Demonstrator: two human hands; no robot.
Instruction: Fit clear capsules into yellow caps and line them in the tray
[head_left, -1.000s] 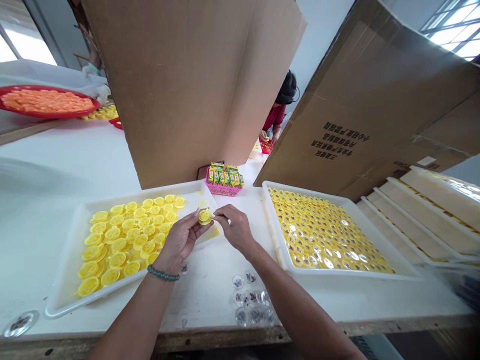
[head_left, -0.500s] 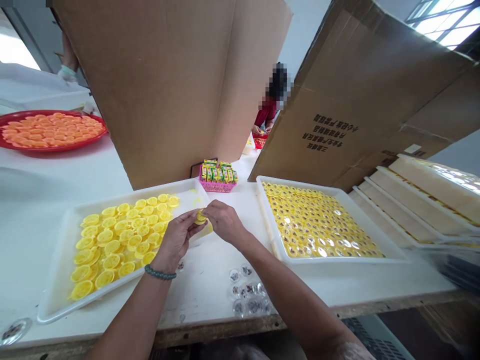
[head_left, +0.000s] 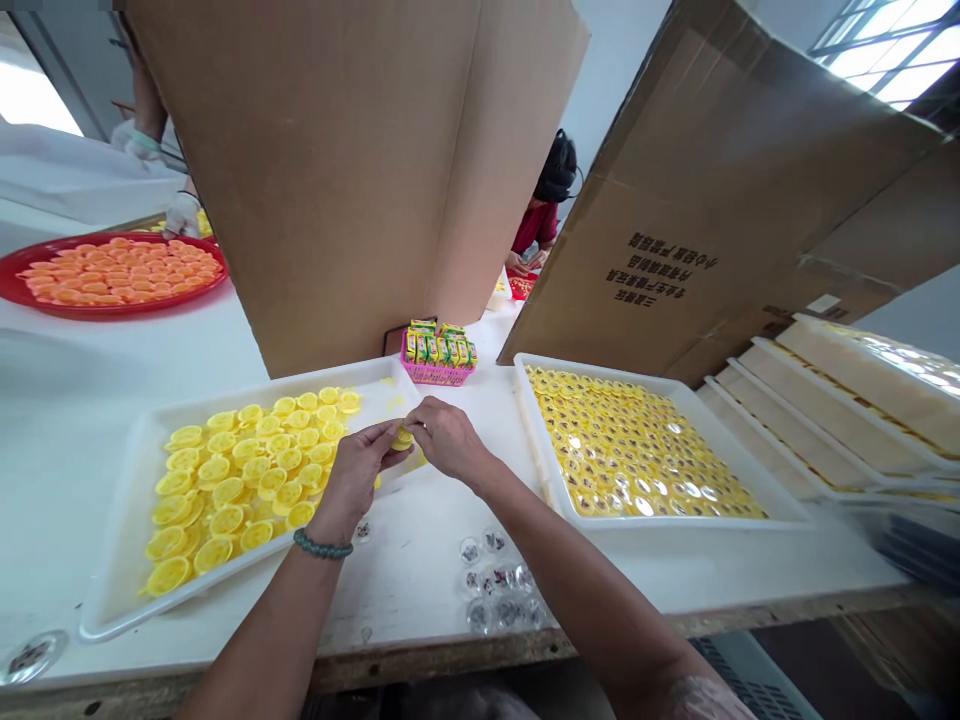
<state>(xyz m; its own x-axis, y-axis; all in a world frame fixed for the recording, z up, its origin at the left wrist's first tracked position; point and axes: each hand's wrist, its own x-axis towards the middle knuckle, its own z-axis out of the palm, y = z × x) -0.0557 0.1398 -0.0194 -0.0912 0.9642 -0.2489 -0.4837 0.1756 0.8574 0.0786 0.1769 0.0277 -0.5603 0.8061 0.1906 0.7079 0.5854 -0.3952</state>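
Observation:
My left hand (head_left: 351, 478), with a beaded bracelet at the wrist, grips a small round yellow plastic piece (head_left: 403, 439) between thumb and fingers. The fingers of my right hand (head_left: 450, 440) are pinched together at the right edge of the same piece, partly hiding it. Both hands are over the right end of a white tray (head_left: 112, 590), which holds many loose yellow cup-like pieces (head_left: 227, 491) with small tabs. Clear round discs (head_left: 480, 612) with dark printed marks lie in rows on the table, below my right forearm.
At right, a second white tray (head_left: 534, 450) holds closely packed yellow pieces under shiny clear covers. Stacked trays (head_left: 847, 410) stand beyond it. Cardboard sheets (head_left: 337, 180) rise behind. A pink basket (head_left: 439, 374) holds small boxes. Co-workers' hands show behind, one near a red tray (head_left: 112, 312).
My hands stay together at the yellow piece with only slight finger movement. The view has shifted a little. A co-worker's gloved hand now shows more fully by the red tray.

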